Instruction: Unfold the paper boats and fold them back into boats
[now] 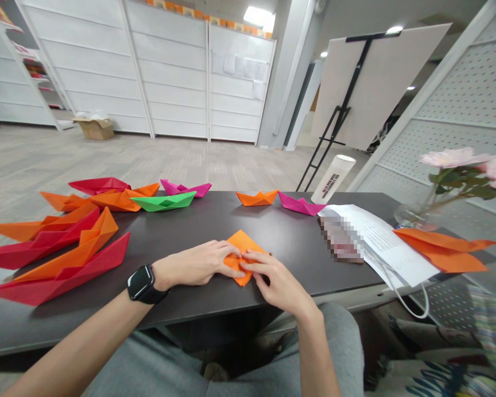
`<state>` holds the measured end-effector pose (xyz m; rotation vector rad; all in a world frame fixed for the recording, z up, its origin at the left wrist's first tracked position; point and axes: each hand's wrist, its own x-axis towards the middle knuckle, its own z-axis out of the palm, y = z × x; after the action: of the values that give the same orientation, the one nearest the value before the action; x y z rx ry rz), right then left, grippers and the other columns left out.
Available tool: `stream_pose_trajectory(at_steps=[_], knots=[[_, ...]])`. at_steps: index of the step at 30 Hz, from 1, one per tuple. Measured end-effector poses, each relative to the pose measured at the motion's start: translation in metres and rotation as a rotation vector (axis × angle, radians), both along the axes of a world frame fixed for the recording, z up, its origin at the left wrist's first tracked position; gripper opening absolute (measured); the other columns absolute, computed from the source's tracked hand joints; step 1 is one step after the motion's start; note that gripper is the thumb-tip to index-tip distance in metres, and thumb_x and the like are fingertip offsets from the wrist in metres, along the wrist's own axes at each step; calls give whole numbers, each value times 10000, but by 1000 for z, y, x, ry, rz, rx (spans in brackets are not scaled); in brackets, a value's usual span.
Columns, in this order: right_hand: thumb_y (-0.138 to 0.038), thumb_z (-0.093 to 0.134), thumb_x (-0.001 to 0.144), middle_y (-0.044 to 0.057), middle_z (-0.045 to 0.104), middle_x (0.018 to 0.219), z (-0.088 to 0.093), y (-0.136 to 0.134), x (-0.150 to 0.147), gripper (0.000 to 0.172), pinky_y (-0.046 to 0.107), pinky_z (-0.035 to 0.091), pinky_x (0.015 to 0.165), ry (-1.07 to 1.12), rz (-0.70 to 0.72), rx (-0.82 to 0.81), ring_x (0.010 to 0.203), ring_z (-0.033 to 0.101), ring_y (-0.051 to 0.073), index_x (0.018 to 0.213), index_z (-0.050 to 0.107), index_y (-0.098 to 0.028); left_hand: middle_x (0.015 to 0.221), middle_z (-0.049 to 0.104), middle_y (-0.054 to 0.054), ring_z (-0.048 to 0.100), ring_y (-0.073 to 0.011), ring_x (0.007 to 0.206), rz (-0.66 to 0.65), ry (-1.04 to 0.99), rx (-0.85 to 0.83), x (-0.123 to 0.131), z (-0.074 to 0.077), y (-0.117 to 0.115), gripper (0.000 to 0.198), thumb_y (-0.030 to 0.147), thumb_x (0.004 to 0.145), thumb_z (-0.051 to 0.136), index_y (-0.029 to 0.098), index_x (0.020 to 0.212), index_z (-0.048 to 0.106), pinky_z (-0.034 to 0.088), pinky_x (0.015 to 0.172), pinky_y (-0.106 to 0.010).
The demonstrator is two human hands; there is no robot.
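**Hands.** The left hand (198, 264), with a black watch (141, 283) at the wrist, lies low on the bench (215, 220). Its fingers are drawn together over the left edge of the orange paper (243, 243). The right hand (279, 284) comes in from the near right, fingers narrow and bent, with the tips pressed on the sheet's near-right part. The fingertips of the two hands almost meet over the middle of the sheet. Whether either thumb is tucked under the paper cannot be told.

**Paper.** It is a folded diamond lying flat, straight ahead of the person near the bench's front edge. One corner points away from the person and one points back toward them. The far half is uncovered and the near half lies under the fingers. Both hands touch it and neither is clearly nearer, the left covering slightly more.

**Surroundings.**
- Well behind the paper, an orange boat (257, 197) and a pink boat (300, 205) stand side by side.
- Further left is a green boat (164, 202).
- At far left, large red and orange boats (62, 259) overlap in a pile.
- To the right lies a printed sheet (380, 237) with a white cable (400, 292) trailing off the edge.
- Beyond that sheet are another orange fold (442, 248) and a glass vase (413, 212) of pink flowers.
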<state>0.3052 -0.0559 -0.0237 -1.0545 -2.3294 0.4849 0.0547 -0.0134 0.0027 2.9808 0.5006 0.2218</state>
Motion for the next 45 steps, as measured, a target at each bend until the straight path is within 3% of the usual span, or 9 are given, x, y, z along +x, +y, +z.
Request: stream_pose_trajectory(at_steps=[8, 14, 19, 23, 26, 31, 37, 42, 45], knots=[[-59, 512, 857, 78, 661, 1305, -2, 1, 2, 409, 453, 442, 1105, 50, 11, -32, 1258, 588, 226, 1174, 710, -226, 1087, 658, -67, 642, -207, 982, 160, -51, 31, -6, 4, 0, 214, 191, 951, 527, 220, 1098, 681, 493, 875, -291], [-125, 509, 900, 70, 706, 1215, -5, 10, 1, 315, 441, 489, 1030, 131, -230, 5, 1137, 657, 239, 1104, 722, -235, 939, 687, -56, 659, -196, 857, 329, -122, -23, -4, 1, 7, 199, 157, 956, 469, 177, 1009, 659, 494, 779, -285], [-188, 549, 897, 55, 751, 1015, -9, 24, -3, 231, 387, 543, 866, 203, -415, -90, 919, 704, 230, 1053, 716, -220, 807, 678, -7, 637, -142, 694, 564, -412, -304, 1, -14, 18, 126, 188, 903, 518, 188, 964, 627, 501, 667, -239], [-168, 551, 882, 51, 703, 920, -14, 33, -8, 256, 355, 543, 796, 219, -467, -87, 803, 681, 203, 1099, 684, -192, 740, 625, 8, 596, -130, 598, 643, -483, -317, 4, -25, 26, 110, 205, 859, 566, 171, 959, 598, 497, 574, -232], [-162, 549, 884, 52, 635, 967, -18, 35, -10, 231, 343, 539, 772, 168, -477, -7, 798, 654, 191, 1062, 686, -216, 888, 653, -33, 642, -166, 766, 604, -472, -249, 5, -27, 25, 124, 163, 847, 553, 185, 950, 618, 536, 725, -285], [-120, 510, 912, 88, 635, 1006, -11, 26, -16, 245, 378, 529, 852, 58, -463, 114, 932, 641, 227, 942, 733, -219, 1297, 659, -73, 613, -206, 1191, 332, -224, -111, 4, -21, 15, 340, 114, 908, 453, 216, 1144, 677, 438, 1066, -340], [-212, 500, 969, 51, 546, 1448, 1, 10, -16, 399, 521, 289, 1169, -110, -35, -35, 1381, 449, 238, 1358, 570, -272, 1414, 591, -37, 563, -194, 1290, 278, -105, -137, -1, -14, 9, 381, 238, 939, 499, 247, 1296, 633, 379, 1131, -304], [-373, 522, 971, 61, 399, 1547, 1, 8, 16, 384, 617, 149, 1182, -238, -248, -120, 1453, 319, 300, 1342, 591, -301, 1480, 520, -31, 500, -191, 1349, 269, -30, -130, -7, -8, 12, 416, 264, 962, 475, 268, 1366, 576, 342, 1154, -316], [-457, 504, 969, 77, 311, 1587, 1, 7, 29, 399, 607, 145, 1182, -258, -315, -149, 1474, 262, 307, 1327, 607, -312, 1463, 539, -47, 514, -226, 1328, 294, 0, -109, -14, -3, 14, 329, 288, 954, 497, 272, 1226, 680, 391, 1112, -340]])
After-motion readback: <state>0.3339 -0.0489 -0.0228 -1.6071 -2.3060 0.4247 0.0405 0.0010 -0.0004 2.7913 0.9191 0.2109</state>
